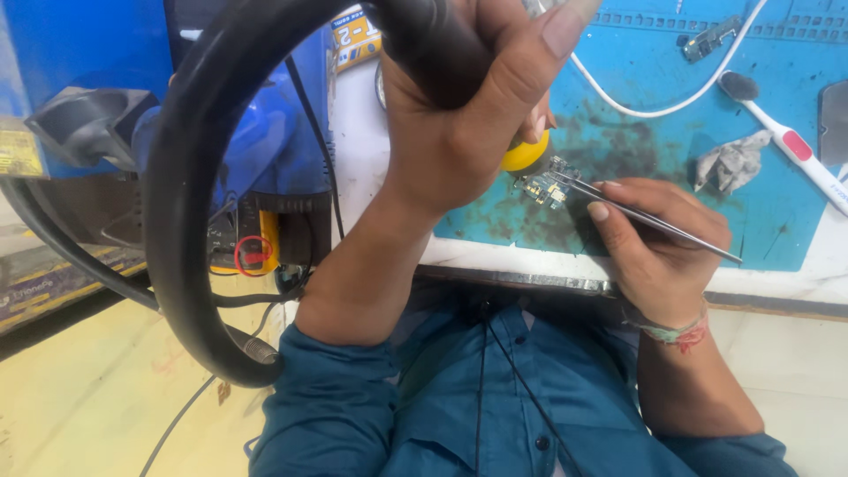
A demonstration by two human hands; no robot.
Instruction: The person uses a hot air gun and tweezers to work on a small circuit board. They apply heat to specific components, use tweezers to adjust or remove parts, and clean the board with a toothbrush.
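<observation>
One small circuit board lies on the blue work mat, near the mat's front edge and just inside its left edge. One pair of metal tweezers comes in from four o'clock, its tips touching the board. The right hand is pinched shut on the tweezers, its heel resting over the mat's front edge and the worn front edge of the tabletop.

From eleven o'clock, the left hand is wrapped tight around the dark handle of a hot-air tool, whose yellow tip hangs just beside the board. The two hands sit close together, leaving only a narrow gap around the board. One thick black hose loops from the handle in a wide arc towards nine o'clock, off the tabletop.

Towards two and three o'clock the mat has more open room. There lie:
- one white cable, curving
- one toothbrush, white and red, with a dark head
- one crumpled grey wad
- one small metal part, near the mat's far edge

A dark flat object is cut off by the right edge of the view. At nine o'clock stands one blue machine, past the tabletop's left edge.
</observation>
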